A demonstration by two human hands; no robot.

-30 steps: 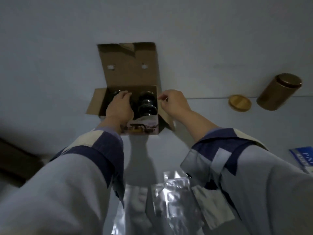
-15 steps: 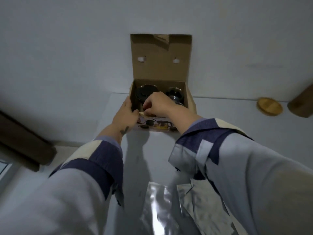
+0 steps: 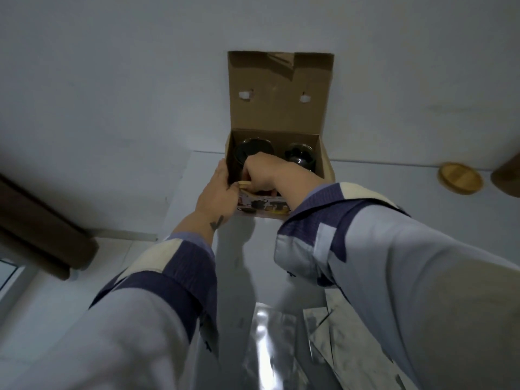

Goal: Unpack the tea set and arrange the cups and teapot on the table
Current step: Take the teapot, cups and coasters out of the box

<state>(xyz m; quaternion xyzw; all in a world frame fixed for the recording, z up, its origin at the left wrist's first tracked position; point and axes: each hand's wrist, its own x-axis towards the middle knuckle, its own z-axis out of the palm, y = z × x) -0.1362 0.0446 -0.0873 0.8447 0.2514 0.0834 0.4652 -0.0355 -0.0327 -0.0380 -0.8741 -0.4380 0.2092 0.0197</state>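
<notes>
An open cardboard box [image 3: 281, 91] stands at the table's far edge against the wall, its lid flap upright. Inside sit two dark vessels: one on the left [image 3: 253, 149] and a glassy one on the right [image 3: 299, 156]. My left hand [image 3: 218, 192] lies against the box's left outer wall with straight fingers, its thumb at the front corner. My right hand [image 3: 264, 173] reaches over the front rim into the left half, fingers curled and pinching a small tan piece [image 3: 244, 183]. What that piece is cannot be told.
A round wooden lid [image 3: 460, 178] lies on the white table [image 3: 394, 198] at the right, beside a brown canister [image 3: 506, 175] cut off by the frame. Silver foil bags [image 3: 337, 333] lie near me. A dark brown curtain [image 3: 42, 235] hangs left of the table.
My left hand came out of the box to its left outer wall. My right hand went from the box's right edge into its front left. The side flaps no longer stick out.
</notes>
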